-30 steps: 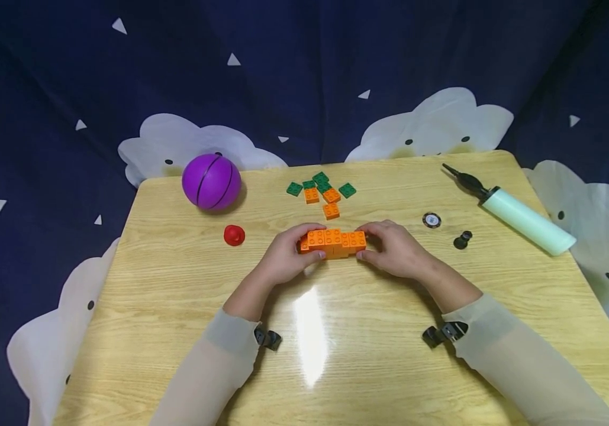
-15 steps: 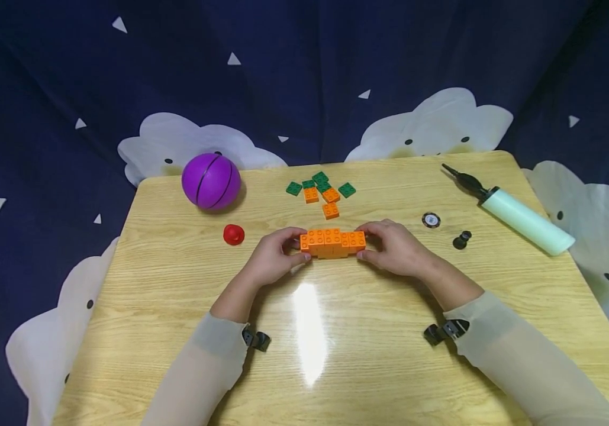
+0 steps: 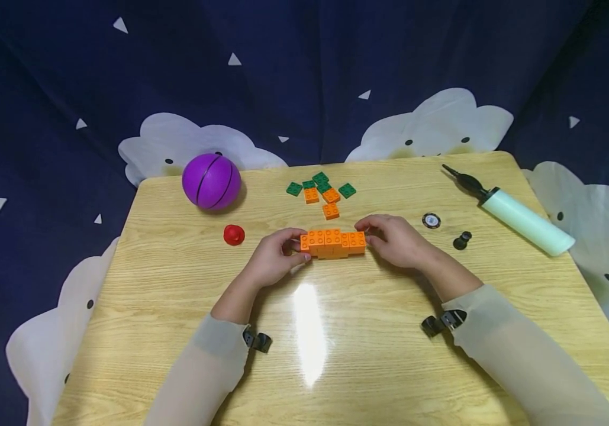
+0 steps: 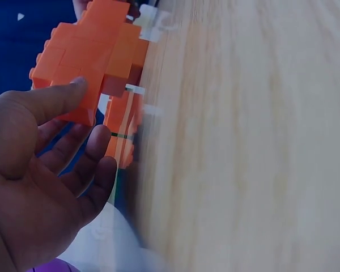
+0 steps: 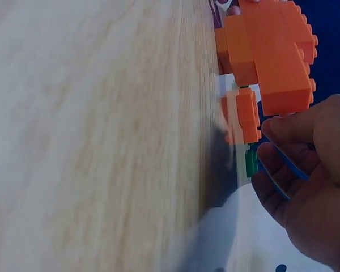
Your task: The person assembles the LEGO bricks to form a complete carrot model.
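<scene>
An assembly of orange toy building bricks (image 3: 333,244) stands in the middle of the table, stepped at its ends, its studs up in the head view. My left hand (image 3: 272,257) pinches its left end. In the left wrist view the thumb lies on the front face of the orange assembly (image 4: 79,48), with the other fingers behind and below. At the right end my right hand (image 3: 397,239) has its fingers loosely bent. The right wrist view shows its thumb close to the end of the orange assembly (image 5: 280,62), not wrapped around it; whether they touch is hard to tell.
Behind the assembly lie loose orange bricks (image 3: 331,211) and several green bricks (image 3: 347,190). A purple ball (image 3: 211,181) and a small red hat-shaped piece (image 3: 234,235) are left. Right are a poker chip (image 3: 431,220), a black chess-pawn-like piece (image 3: 462,239) and a hand pump (image 3: 528,221).
My left hand has shifted left to the assembly's end, uncovering its left bricks. My right hand has let go of the right end, its thumb moving back off the front. The assembly stays put.
</scene>
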`<state>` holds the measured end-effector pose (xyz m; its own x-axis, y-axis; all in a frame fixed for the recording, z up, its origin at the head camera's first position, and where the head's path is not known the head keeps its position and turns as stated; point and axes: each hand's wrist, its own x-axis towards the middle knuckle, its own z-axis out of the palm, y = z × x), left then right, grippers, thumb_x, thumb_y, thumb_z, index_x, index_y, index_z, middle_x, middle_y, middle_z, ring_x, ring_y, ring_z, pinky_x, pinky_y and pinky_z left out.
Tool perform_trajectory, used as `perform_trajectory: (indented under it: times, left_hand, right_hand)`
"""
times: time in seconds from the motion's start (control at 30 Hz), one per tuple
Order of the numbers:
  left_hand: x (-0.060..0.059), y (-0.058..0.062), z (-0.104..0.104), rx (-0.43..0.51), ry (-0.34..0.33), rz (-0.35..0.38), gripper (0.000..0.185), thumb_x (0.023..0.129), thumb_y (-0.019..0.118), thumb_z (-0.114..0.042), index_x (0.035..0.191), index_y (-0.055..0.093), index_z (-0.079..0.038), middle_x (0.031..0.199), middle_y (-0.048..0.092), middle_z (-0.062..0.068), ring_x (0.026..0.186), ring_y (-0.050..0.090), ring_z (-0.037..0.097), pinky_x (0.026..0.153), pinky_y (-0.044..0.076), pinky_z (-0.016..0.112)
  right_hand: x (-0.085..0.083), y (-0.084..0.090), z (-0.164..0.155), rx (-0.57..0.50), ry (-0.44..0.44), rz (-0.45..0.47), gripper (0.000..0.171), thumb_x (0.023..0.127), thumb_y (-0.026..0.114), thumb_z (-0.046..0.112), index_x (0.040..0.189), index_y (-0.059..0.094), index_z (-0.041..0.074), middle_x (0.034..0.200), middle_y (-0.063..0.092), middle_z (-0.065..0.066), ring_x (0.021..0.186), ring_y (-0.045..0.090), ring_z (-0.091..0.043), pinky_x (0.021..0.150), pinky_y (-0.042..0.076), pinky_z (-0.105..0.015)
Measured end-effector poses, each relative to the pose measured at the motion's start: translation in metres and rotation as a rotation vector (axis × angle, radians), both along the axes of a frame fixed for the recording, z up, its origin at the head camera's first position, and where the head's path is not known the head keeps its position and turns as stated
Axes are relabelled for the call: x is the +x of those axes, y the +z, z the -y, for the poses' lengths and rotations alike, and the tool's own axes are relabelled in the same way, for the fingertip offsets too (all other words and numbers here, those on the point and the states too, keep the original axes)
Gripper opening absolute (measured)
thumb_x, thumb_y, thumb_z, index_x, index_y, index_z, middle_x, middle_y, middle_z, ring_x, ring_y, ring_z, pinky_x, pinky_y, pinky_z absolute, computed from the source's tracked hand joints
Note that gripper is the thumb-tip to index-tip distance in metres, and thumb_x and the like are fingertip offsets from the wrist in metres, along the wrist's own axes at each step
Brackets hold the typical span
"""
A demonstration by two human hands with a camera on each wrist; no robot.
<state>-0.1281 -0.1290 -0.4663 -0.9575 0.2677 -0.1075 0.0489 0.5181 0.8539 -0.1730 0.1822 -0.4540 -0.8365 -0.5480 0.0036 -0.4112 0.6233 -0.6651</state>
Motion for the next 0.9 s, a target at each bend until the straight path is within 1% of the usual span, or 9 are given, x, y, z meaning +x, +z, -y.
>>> perform_trajectory:
  times: [0.1, 0.27, 0.33, 0.47, 0.63, 0.77, 0.9]
  left_hand:
    - [0.001, 0.0, 0.0, 0.002, 0.005, 0.002, 0.047, 0.091, 0.081, -0.015, 0.136, 0.066, -0.015, 0.116, 0.069, 0.001, 0.102, 0.065, 0.02, 0.09, 0.055, 0.039]
    - [0.001, -0.003, 0.001, 0.001, 0.015, 0.003, 0.048, 0.091, 0.081, -0.018, 0.136, 0.065, -0.016, 0.117, 0.069, 0.0, 0.101, 0.065, 0.019, 0.091, 0.054, 0.039]
    - [0.002, -0.003, 0.001, 0.0, 0.018, 0.002, 0.048, 0.091, 0.082, -0.018, 0.136, 0.065, -0.016, 0.118, 0.069, 0.0, 0.101, 0.065, 0.018, 0.09, 0.055, 0.038]
    - [0.003, -0.002, 0.001, 0.008, 0.023, 0.001, 0.048, 0.091, 0.082, -0.019, 0.136, 0.065, -0.016, 0.12, 0.069, 0.0, 0.101, 0.066, 0.018, 0.089, 0.055, 0.038]
    - [0.004, -0.002, 0.001, 0.016, 0.028, 0.0, 0.048, 0.091, 0.082, -0.017, 0.136, 0.065, -0.016, 0.12, 0.068, 0.0, 0.1, 0.066, 0.018, 0.088, 0.056, 0.036]
    - [0.004, -0.002, 0.0, 0.015, 0.028, 0.001, 0.048, 0.091, 0.082, -0.016, 0.136, 0.065, -0.016, 0.121, 0.068, 0.0, 0.099, 0.067, 0.017, 0.087, 0.056, 0.036]
    - [0.004, -0.002, -0.001, 0.018, 0.031, 0.006, 0.048, 0.091, 0.082, -0.017, 0.136, 0.065, -0.016, 0.12, 0.068, 0.0, 0.099, 0.067, 0.017, 0.087, 0.056, 0.036]
  right_hand:
    - [-0.005, -0.002, 0.002, -0.018, -0.01, -0.003, 0.029, 0.101, 0.061, 0.002, 0.129, 0.068, 0.006, 0.122, 0.071, -0.008, 0.106, 0.065, -0.025, 0.094, 0.053, -0.046]
    - [-0.015, -0.008, 0.007, -0.027, -0.028, -0.004, 0.027, 0.102, 0.059, 0.005, 0.127, 0.068, 0.005, 0.117, 0.073, -0.007, 0.11, 0.066, -0.026, 0.097, 0.052, -0.046]
    - [-0.019, -0.01, 0.009, -0.03, -0.033, -0.005, 0.025, 0.102, 0.06, 0.007, 0.126, 0.069, 0.005, 0.116, 0.073, -0.007, 0.109, 0.066, -0.026, 0.097, 0.052, -0.045]
    - [-0.026, -0.013, 0.013, -0.029, -0.044, -0.012, 0.023, 0.103, 0.065, 0.012, 0.125, 0.069, 0.006, 0.114, 0.073, -0.006, 0.103, 0.066, -0.024, 0.094, 0.053, -0.044]
    - [-0.036, -0.017, 0.019, -0.03, -0.062, -0.006, 0.029, 0.104, 0.066, 0.018, 0.13, 0.067, 0.007, 0.114, 0.072, -0.005, 0.1, 0.066, -0.022, 0.093, 0.053, -0.043]
    - [-0.043, -0.019, 0.024, -0.035, -0.066, -0.005, 0.034, 0.103, 0.067, 0.019, 0.135, 0.064, 0.005, 0.116, 0.07, -0.008, 0.102, 0.067, -0.024, 0.095, 0.054, -0.044]
    - [-0.047, -0.018, 0.029, -0.025, -0.069, 0.002, 0.037, 0.102, 0.069, 0.022, 0.135, 0.064, 0.007, 0.122, 0.069, -0.009, 0.106, 0.067, -0.024, 0.097, 0.053, -0.044]
